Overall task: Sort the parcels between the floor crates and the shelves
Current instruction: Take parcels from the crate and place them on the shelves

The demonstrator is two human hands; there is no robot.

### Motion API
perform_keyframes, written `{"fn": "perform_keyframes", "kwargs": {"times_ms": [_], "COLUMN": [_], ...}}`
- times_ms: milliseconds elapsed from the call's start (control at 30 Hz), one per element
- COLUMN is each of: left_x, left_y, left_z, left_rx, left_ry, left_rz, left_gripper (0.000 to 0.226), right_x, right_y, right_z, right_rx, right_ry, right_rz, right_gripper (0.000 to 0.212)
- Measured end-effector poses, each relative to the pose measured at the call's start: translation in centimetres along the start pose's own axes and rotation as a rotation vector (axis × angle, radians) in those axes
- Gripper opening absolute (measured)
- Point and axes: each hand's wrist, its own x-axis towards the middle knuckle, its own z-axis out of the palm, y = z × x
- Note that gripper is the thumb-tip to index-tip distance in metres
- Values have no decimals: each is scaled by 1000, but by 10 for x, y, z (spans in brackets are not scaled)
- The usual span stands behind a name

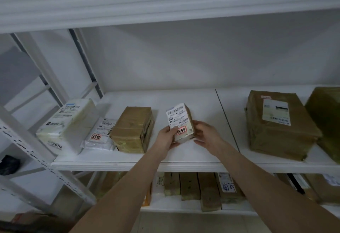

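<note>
Observed small parcel lifted just over the middle shelf, above the bare stretch near the front edge, roughly midway between a brown taped box to the left and a large brown carton to the right. Noted it tilted, white label side facing the camera, barcodes above and a red-framed handwritten sticker near the lower end. Could not tell whether its lower corner touched the shelf board.

Recorded left hand gripping the parcel's lower left side, fingers curled behind it, thumb laid on the label. Recorded right hand spread and relaxed against the parcel's right side, thumb touching the edge, fingers nearly straight and reaching under the lower corner, not closed round it.

Logged along the shelf's left end, from the corner inward: a bulky white parcel with a printed label, then a flat white mailer bag bearing a similar red-framed sticker, lying between the white parcel and the brown taped box and touching both. Found the large brown carton past the seam in the shelf board, well apart from the held parcel. Saw a second brown parcel just beside it at the right end, cut off by the frame.

Saw on the lower shelf a row of brown boxes standing on edge, side by side, one with blue handwriting on a white label. Marked a dark object on the neighbouring rack at far left, too dim to identify.
</note>
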Motion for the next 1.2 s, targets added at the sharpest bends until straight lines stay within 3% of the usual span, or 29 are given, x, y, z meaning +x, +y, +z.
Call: {"fn": "perform_keyframes", "kwargs": {"times_ms": [100,167,433,567,833,1033,1200], "left_x": [-5,-7,-9,-10,-29,-67,-111], "left_y": [3,5,8,8,-12,-32,-59], "left_z": [5,6,14,19,11,-9,-20], "left_rx": [36,67,165,181,342,427,291], "left_ry": [-8,-4,-24,-26,75,208,377], "left_rz": [96,148,205,175,179,268,200], "left_gripper": [23,30,43,42,42,45,48], "right_x": [-6,-10,-21,-21,-17,-34,-56], "right_y": [-5,-7,-6,-3,14,33,55], "right_z": [-6,-12,-22,-26,-11,17,32], "right_rx": [-33,-46,-171,-170,-461,-599,-672], "right_ry": [58,62,8,38,95,-63,-232], "right_rz": [-90,-110,-172,-210,-236,-313,-327], "right_gripper": [29,18,51,49,31,33,37]}}
